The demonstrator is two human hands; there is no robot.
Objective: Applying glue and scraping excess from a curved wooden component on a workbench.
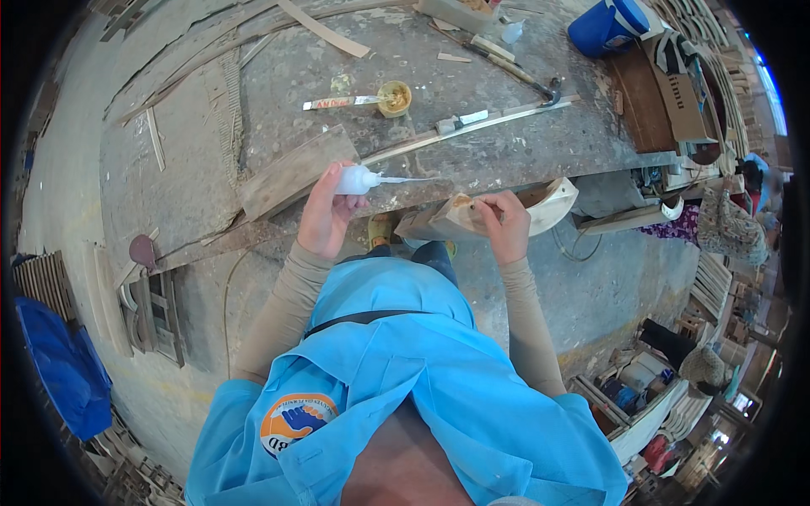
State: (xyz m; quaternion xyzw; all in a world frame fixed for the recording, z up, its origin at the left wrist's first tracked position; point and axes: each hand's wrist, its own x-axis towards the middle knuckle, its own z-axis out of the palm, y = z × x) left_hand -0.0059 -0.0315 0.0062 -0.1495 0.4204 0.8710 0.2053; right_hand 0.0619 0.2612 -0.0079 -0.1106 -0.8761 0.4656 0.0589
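My left hand (330, 212) holds a small white squeeze bottle (357, 180) on its side, its long thin nozzle pointing right over the table's near edge. My right hand (504, 222) has thumb and forefinger pinched together at the face of a curved pale wooden part (549, 212); whether something small is between them cannot be told. The part lies along the near edge and has a brown patch near the fingertips. Beyond my hands, a round tub of yellowish paste (395, 99) has a flat strip (335, 102) resting on its rim.
A claw hammer (522, 77), a long wood strip (468, 131) and a brush-like tool (462, 121) lie on the worn table (278, 82). A grey board (297, 174) is at the near edge. A blue bucket (607, 28) and cardboard box (680, 101) stand at right. Other people are far right.
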